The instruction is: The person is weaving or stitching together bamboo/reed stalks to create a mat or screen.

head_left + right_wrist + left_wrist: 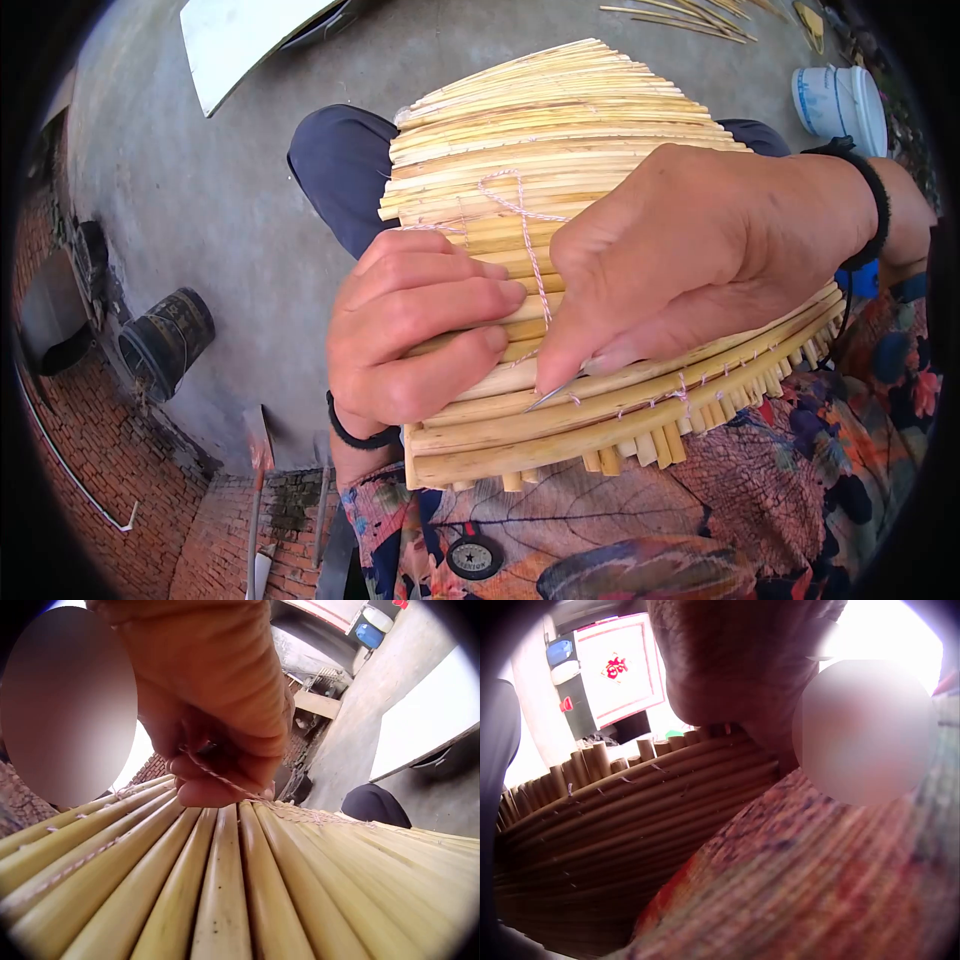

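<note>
A curved mat of pale reed stalks [545, 120], stitched together in rows, lies across the person's lap. The left hand [415, 320] grips its left side, fingers bent over the top, thumb out of sight. Between thumb and fingers the right hand [690, 250] pinches a thin metal needle [556, 393], its point low against the thick stalks near the front edge. Pink-and-white thread [527, 240] loops over the stalks and runs to the right hand, and in the right wrist view the thread [217, 777] passes under the fingers. Seen from the left wrist, the stalks [630, 817] show small stitches.
A dark bucket [167, 342] stands at left on the concrete floor, and a white bucket [840, 108] at upper right. Loose stalks [690, 18] lie at the back. A white board [250, 40] is at upper left; a long-handled tool [257, 490] is by the brick paving.
</note>
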Motion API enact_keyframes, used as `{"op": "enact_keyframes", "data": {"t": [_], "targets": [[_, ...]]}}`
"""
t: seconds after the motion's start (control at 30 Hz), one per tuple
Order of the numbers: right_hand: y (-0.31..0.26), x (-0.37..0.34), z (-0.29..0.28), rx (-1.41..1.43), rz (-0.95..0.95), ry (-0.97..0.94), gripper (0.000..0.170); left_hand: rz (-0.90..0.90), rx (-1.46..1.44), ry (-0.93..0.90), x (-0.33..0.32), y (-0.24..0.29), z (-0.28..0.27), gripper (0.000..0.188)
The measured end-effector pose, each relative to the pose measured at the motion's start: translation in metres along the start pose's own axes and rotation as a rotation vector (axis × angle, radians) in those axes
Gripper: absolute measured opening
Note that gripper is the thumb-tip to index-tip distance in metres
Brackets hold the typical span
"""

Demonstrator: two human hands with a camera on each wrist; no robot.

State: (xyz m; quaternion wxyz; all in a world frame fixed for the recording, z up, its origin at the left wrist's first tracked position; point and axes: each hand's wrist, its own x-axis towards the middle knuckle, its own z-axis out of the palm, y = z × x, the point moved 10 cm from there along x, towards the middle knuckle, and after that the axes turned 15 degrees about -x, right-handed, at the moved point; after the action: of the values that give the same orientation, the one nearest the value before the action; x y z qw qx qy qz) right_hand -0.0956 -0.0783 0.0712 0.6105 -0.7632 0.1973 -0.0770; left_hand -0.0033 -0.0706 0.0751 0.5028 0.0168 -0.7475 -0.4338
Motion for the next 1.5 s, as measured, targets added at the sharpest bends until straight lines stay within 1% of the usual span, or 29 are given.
{"op": "enact_keyframes", "data": {"t": [0.03, 0.13, 0.23, 0.37, 0.43, 0.57, 0.63, 0.67, 0.73, 0.77, 0.83, 0.93, 1.07, 1.13, 1.33, 1.5], "targets": [[0.0, 0.0, -0.001, 0.048, -0.021, 0.012, 0.028, -0.004, 0.0, -0.002, 0.0, 0.0, -0.001, 0.02], [-0.002, 0.001, -0.004, 0.042, -0.05, 0.011, 0.029, 0.0, -0.006, -0.028, 0.002, 0.001, -0.001, 0.019], [0.0, 0.002, -0.004, 0.075, -0.038, -0.015, 0.03, -0.003, -0.001, -0.034, 0.003, 0.001, -0.002, 0.018], [-0.001, 0.003, -0.001, 0.04, -0.046, -0.029, 0.031, -0.014, 0.003, -0.052, 0.003, 0.004, -0.001, 0.017], [0.001, 0.004, -0.001, 0.135, -0.086, 0.002, 0.027, -0.006, -0.002, -0.045, 0.004, 0.004, -0.001, 0.017], [0.0, 0.004, -0.007, 0.111, -0.073, 0.02, 0.022, -0.001, -0.005, -0.031, 0.003, 0.005, -0.002, 0.017], [0.004, 0.001, -0.033, 0.139, -0.011, 0.231, 0.018, -0.033, -0.01, -0.023, 0.003, 0.004, -0.002, 0.017], [0.004, 0.001, -0.034, 0.14, -0.012, 0.23, 0.018, -0.033, -0.01, -0.023, 0.003, 0.004, -0.002, 0.017], [-0.008, 0.003, -0.02, -0.023, -0.114, 0.071, 0.02, -0.038, -0.011, -0.006, 0.001, 0.003, -0.002, 0.017], [-0.008, 0.003, -0.018, -0.023, -0.114, 0.072, 0.02, -0.038, -0.011, -0.006, 0.001, 0.002, -0.002, 0.017], [-0.001, 0.004, -0.005, 0.042, -0.045, -0.006, 0.022, 0.004, 0.008, -0.007, 0.0, 0.004, -0.002, 0.018], [0.001, 0.003, -0.002, 0.087, -0.066, -0.004, 0.022, -0.032, -0.014, -0.021, 0.002, 0.003, -0.002, 0.018], [0.003, 0.003, 0.0, 0.11, -0.072, -0.004, 0.022, -0.022, -0.015, -0.033, 0.003, 0.003, -0.001, 0.018], [0.006, 0.004, 0.001, 0.187, -0.068, -0.001, 0.023, -0.024, -0.021, -0.035, 0.003, 0.002, -0.001, 0.018], [0.008, 0.005, 0.002, 0.222, -0.014, -0.036, 0.023, -0.039, -0.027, -0.02, 0.003, 0.001, -0.001, 0.018], [0.008, 0.006, 0.003, 0.248, -0.039, -0.033, 0.023, -0.056, -0.025, -0.012, 0.004, 0.002, -0.002, 0.018]]}}
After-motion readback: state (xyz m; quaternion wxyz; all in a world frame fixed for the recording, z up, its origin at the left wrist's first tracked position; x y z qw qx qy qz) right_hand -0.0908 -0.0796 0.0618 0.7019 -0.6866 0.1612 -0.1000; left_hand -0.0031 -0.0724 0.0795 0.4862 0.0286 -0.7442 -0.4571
